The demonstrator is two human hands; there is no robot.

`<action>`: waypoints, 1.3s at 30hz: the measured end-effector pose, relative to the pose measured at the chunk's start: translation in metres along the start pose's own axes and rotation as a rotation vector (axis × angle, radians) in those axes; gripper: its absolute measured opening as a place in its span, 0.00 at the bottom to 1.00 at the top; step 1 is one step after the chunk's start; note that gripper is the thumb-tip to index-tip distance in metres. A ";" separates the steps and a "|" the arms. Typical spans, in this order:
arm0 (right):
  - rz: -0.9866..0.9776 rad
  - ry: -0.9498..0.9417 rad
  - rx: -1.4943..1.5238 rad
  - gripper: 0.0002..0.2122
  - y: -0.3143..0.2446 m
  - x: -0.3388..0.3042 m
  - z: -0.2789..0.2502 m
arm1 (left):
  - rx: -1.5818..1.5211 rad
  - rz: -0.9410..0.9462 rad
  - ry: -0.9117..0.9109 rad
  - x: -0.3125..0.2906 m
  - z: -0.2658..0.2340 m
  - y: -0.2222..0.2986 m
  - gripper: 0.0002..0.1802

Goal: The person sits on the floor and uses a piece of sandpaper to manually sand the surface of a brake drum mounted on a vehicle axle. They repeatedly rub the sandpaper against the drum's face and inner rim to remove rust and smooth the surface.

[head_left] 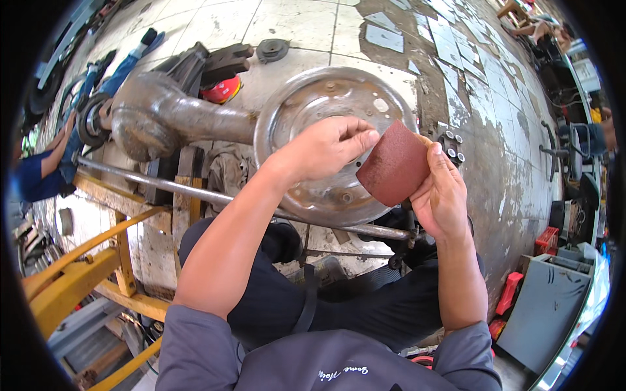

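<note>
A curved piece of reddish-brown sandpaper (393,164) is held up by my right hand (440,189), with the thumb on its right edge and the fingers behind. My left hand (331,148) is closed, fingers curled and thumb pressed in. Its thumb tip comes right up to the left edge of the sandpaper; whether anything sits between the fingers is hidden. Behind both hands stands a round metal brake backing plate (297,107), shiny at the rim and rusty-brown inside. It is on the end of a bare metal axle housing (215,120) that bulges at the left.
A long metal rod (195,191) crosses in front of the plate. At left is a yellow metal frame (72,287); another person's arm (55,153) reaches to the housing's far end. A red container (222,89) lies behind the axle. At right stands a grey cabinet (548,316).
</note>
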State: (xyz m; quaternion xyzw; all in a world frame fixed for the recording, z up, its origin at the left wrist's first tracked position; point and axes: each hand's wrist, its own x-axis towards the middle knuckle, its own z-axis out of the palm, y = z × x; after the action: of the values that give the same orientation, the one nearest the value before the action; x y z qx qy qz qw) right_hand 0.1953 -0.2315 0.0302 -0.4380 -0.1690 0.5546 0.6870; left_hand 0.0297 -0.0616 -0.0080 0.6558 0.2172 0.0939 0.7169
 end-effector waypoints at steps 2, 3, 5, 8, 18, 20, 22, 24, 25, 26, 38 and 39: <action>-0.031 0.027 0.006 0.21 -0.004 0.001 -0.007 | -0.060 -0.056 -0.090 0.000 0.005 0.008 0.23; -0.044 0.039 0.008 0.21 -0.005 0.001 -0.009 | -0.090 -0.086 -0.133 0.000 0.007 0.010 0.22; -0.057 0.049 0.009 0.21 -0.005 0.001 -0.007 | -0.214 -0.080 -0.152 0.000 0.010 0.011 0.19; -0.058 0.060 0.056 0.19 -0.005 -0.001 0.001 | -0.331 -0.087 -0.079 0.001 0.014 0.010 0.16; -0.027 0.097 -0.032 0.14 0.004 -0.002 -0.007 | -0.155 0.030 0.140 0.002 0.022 0.004 0.19; -0.023 0.092 -0.056 0.14 0.004 -0.001 -0.010 | -0.186 0.003 0.042 -0.001 0.022 0.011 0.22; -0.041 0.107 -0.109 0.14 0.006 0.001 -0.009 | -0.246 0.004 -0.051 -0.004 0.026 0.013 0.24; -0.082 0.148 -0.193 0.14 0.010 0.003 -0.008 | -0.150 0.024 -0.061 -0.006 0.030 0.009 0.24; -0.086 0.158 -0.244 0.14 0.013 0.003 -0.009 | -0.102 0.034 -0.066 -0.006 0.032 0.007 0.23; -0.090 0.168 -0.294 0.14 0.016 0.004 -0.010 | -0.011 0.097 -0.022 -0.004 0.034 0.004 0.21; -0.159 0.168 -0.471 0.13 0.023 0.006 0.002 | -0.013 -0.042 0.027 -0.009 -0.005 0.030 0.40; -0.170 0.118 -0.521 0.13 0.021 0.006 0.002 | 0.044 0.016 0.134 -0.008 -0.020 0.029 0.42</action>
State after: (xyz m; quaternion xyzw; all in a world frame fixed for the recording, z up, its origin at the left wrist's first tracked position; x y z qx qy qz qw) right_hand 0.1831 -0.2250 0.0135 -0.6157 -0.3017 0.4061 0.6041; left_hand 0.0186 -0.0431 0.0211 0.6653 0.2614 0.1387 0.6854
